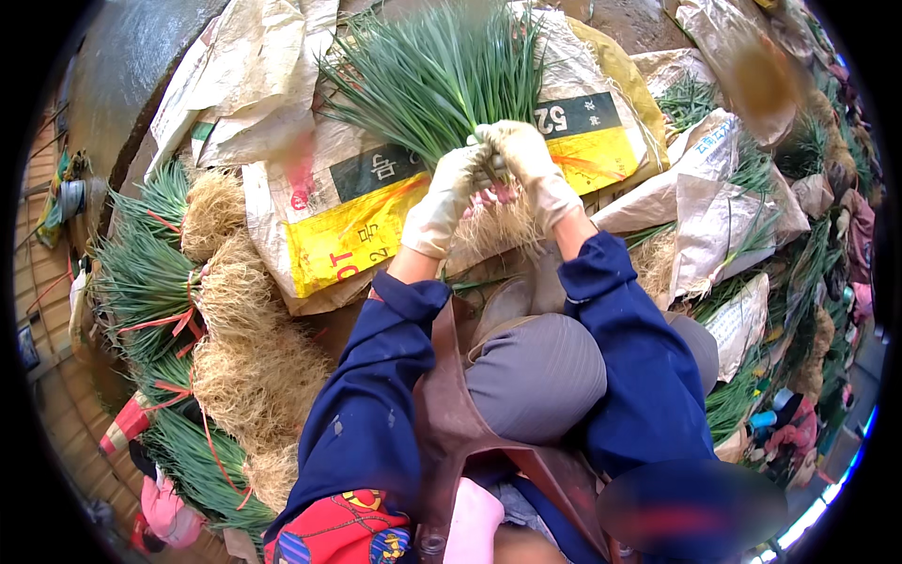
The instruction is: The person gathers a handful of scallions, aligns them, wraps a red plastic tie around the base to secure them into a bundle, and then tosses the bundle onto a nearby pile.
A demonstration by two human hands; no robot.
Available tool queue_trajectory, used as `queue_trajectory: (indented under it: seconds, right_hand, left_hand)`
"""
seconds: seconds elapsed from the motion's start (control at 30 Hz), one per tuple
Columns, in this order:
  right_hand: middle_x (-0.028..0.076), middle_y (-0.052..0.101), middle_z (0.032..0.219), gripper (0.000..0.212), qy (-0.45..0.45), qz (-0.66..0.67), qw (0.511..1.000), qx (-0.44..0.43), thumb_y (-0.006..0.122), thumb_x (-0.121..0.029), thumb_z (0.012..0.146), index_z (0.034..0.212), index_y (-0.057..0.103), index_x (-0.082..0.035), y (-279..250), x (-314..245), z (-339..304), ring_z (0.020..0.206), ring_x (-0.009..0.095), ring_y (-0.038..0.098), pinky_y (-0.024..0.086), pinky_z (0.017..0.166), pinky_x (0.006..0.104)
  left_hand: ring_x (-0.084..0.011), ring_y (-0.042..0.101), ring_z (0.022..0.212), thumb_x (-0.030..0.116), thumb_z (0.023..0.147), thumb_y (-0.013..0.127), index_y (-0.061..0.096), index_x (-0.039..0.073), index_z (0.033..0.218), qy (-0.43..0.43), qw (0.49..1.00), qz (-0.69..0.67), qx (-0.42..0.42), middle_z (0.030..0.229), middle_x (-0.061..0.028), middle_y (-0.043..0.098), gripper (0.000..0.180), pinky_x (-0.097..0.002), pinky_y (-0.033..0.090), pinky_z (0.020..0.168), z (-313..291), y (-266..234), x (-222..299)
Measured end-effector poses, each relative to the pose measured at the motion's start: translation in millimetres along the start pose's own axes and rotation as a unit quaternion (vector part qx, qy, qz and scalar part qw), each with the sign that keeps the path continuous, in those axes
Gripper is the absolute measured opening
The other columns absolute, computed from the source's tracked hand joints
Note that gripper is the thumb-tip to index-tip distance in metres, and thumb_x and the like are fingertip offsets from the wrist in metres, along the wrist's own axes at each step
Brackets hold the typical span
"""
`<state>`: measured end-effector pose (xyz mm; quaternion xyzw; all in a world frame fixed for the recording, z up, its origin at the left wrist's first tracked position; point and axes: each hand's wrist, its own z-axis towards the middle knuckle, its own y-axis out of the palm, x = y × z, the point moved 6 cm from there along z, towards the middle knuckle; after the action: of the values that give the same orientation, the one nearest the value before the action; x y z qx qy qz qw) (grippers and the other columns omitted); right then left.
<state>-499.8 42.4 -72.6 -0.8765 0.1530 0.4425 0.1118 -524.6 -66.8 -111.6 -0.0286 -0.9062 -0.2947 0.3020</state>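
Note:
Both my hands wear pale work gloves and grip one bunch of green chives (442, 80) near its base. My left hand (449, 193) wraps the stalks from the left. From the right, my right hand (528, 160) closes over the same spot. The green leaves fan upward over a yellow and grey paper sack (352, 226). The bunch's pale stringy roots (498, 230) hang below my hands, above my knees. Blue sleeves cover my forearms.
Tied chive bundles (155, 282) with straw-coloured roots and red bands lie stacked at the left. Crumpled paper sacks (719, 211) and loose chives lie at the right. A brown apron (451, 414) and grey trousers cover my lap. A wet concrete floor is at the top left.

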Motion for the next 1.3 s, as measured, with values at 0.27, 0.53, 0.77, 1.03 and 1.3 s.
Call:
queue_trajectory:
  seconds: [0.27,0.53,0.77,1.03,1.3]
  right_hand:
    - [0.011,0.063,0.067,0.033,-0.07,-0.209,0.974,-0.049,0.046,-0.03,0.094,0.096,0.067,-0.004,-27,-12,38,0.064,0.023,0.064,0.053,0.057,0.0325]
    - [0.004,0.063,0.067,0.027,-0.049,-0.266,0.953,-0.138,0.045,-0.02,0.095,0.083,0.065,-0.006,-99,-42,-58,0.054,0.011,0.058,0.046,0.051,0.0255]
    - [0.016,0.063,0.07,0.032,0.038,-0.53,0.819,-0.216,0.056,-0.03,0.087,0.082,0.065,0.0,-160,119,-179,0.062,0.028,0.061,0.049,0.061,0.0379]
    - [0.007,0.04,0.138,0.053,0.207,0.145,0.962,-0.106,0.032,-0.043,0.099,0.135,0.04,-0.005,-166,167,17,0.129,0.02,0.034,0.023,0.107,0.0429]
    - [0.018,0.066,0.099,0.047,0.24,0.086,0.963,0.091,0.047,-0.038,0.096,0.11,0.058,0.005,-237,234,113,0.083,0.018,0.065,0.052,0.076,0.0308]
  left_hand:
    - [-0.0233,0.062,0.054,0.025,0.09,0.06,0.063,0.002,0.094,0.072,0.984,0.066,-0.147,0.077,-0.0078,0.064,0.023,-0.0367,0.05,0.047,2,38,23]
    - [-0.0176,0.066,0.076,0.025,0.09,0.061,0.064,0.002,0.109,0.134,0.976,0.111,-0.127,0.089,-0.0064,0.068,0.03,-0.0313,0.055,0.068,-1,-3,43]
    - [-0.0095,0.06,0.071,0.041,0.088,0.063,0.063,0.003,0.108,0.123,0.913,0.389,0.007,0.092,-0.0042,0.065,0.043,-0.0221,0.048,0.066,17,-22,30]
    - [-0.0295,0.053,0.106,0.036,0.073,0.073,0.058,0.011,0.121,0.245,0.495,0.785,0.28,0.112,-0.0117,0.059,0.056,-0.0398,0.041,0.093,-24,-153,28]
    - [-0.0251,0.059,0.081,0.03,0.085,0.063,0.063,0.013,0.084,0.13,0.537,0.806,0.213,0.087,-0.0081,0.063,0.017,-0.0383,0.044,0.07,-6,-186,28]
